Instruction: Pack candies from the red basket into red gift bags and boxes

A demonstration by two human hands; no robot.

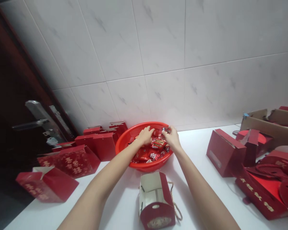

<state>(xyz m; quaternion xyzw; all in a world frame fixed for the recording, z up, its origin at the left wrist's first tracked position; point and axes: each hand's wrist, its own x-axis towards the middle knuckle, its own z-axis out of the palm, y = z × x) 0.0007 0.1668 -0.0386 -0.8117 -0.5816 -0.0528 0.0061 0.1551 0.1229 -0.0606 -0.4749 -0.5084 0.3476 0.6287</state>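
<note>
A red plastic basket (120, 147) stands against the tiled wall, with wrapped candies (158, 143) inside it. Over the basket's left part, my left hand (146, 135) has its fingers bent down among the candies; what they hold, if anything, is hidden. My right hand (171, 137) is at the basket's right rim, its fingers pinched on a small dark-wrapped candy (166, 129). In front of the basket, between my forearms, an open red box (157, 210) with a pale inside and a rope handle stands with no candy visible in it.
Several red gift boxes (74, 161) stand at the left, near a dark door with a metal handle (28, 125). On the right are a red box (225, 152), an open red box with gold lettering (261, 195) and a cardboard carton (256, 123).
</note>
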